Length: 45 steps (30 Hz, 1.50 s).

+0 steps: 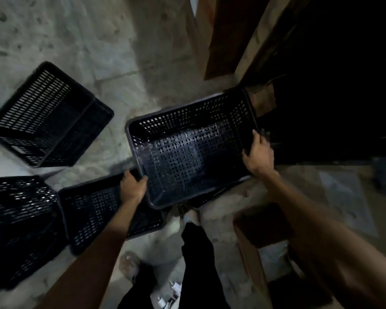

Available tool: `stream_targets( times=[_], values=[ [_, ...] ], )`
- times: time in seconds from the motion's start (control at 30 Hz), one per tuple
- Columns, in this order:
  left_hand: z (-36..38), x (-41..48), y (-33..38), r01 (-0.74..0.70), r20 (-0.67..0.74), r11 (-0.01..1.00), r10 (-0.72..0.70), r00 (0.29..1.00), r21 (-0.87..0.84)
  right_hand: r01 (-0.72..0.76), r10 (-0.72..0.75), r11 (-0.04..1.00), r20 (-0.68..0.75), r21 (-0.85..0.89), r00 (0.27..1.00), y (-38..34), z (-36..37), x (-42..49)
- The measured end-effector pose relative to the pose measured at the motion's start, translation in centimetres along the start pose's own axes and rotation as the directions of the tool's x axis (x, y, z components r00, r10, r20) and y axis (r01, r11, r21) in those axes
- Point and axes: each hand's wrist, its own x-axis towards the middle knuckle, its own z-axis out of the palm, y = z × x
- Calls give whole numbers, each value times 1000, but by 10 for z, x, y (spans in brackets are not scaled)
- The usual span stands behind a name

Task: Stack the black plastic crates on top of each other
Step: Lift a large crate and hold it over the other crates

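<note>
Head camera looks down at two bare arms reaching out to a big black crate (192, 150). It is made of plastic with lots of little square holes, and its open top faces up at us.

The left hand (133, 186) is curled over the rim at the near left corner of this crate. The fingers wrap the edge and the thumb sits on top, so the hand is closed around the rim. The right hand (257, 152) grips the rim on the far right side. Its fingers bend over the edge too, and it has a firm hold. So the crate sits right between the two hands, tilted a bit, with the left corner lower in the picture.

Just under the left hand there is another black crate (94, 210). The held crate hangs partly over it. I cannot tell if the two are touching.

Further out past the left hand, a tipped crate (47, 114) lies on its side on the grey floor (98, 41), well apart from the hands. Close to the left arm, at the picture's edge, is a dark crate stack (20, 224), right beside the crate under the hand.

Below the held crate a foot (191, 216) and a black trouser leg (198, 264) show. Under the right arm is a brown cardboard box (250, 248). Past the right hand it is very dark.
</note>
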Motion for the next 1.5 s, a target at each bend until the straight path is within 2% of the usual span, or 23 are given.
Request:
stream_targets(
  times=[0.07, 0.2, 0.33, 0.47, 0.63, 0.77, 0.9, 1.2, 1.27, 1.37, 1.5],
  values=[
    [16, 20, 4, 46, -32, 998, -48, 998, -48, -50, 51, 997, -2, 64, 999, 12, 13, 37],
    [41, 52, 6, 178, -103, 972, -195, 975, -150, -297, 293, 912, 57, 285, 954, 29, 30, 95],
    [59, 71, 5, 252, -120, 946, -279, 953, -204, -283, 246, 862, 142, 421, 959, 42, 43, 122],
    [52, 74, -6, 218, -100, 930, -257, 961, -295, -258, 237, 771, 113, 582, 965, 44, 49, 108],
    [-1, 41, -26, 198, -49, 899, -235, 971, -391, -291, 209, 756, 204, 587, 956, 40, 32, 32],
    [-64, -9, -52, 141, -81, 940, -174, 981, -310, -245, 230, 814, 95, 526, 968, 23, 17, -52],
    [-130, -51, -100, 125, -120, 964, -157, 980, -235, -266, 234, 791, 129, 550, 964, -12, 25, -129],
    [-214, -67, -252, 224, -103, 931, -263, 959, -289, -256, 182, 798, 187, 546, 965, -98, 114, -228],
    [-221, -59, -285, 236, -139, 927, -285, 948, -290, -243, 165, 801, 188, 548, 968, -115, 139, -242],
    [-223, -39, -325, 214, -124, 921, -266, 956, -326, -255, 181, 793, 186, 554, 966, -133, 175, -256],
    [-221, 0, -369, 205, -129, 938, -249, 960, -281, -256, 200, 804, 161, 537, 966, -152, 221, -265]
  ],
)
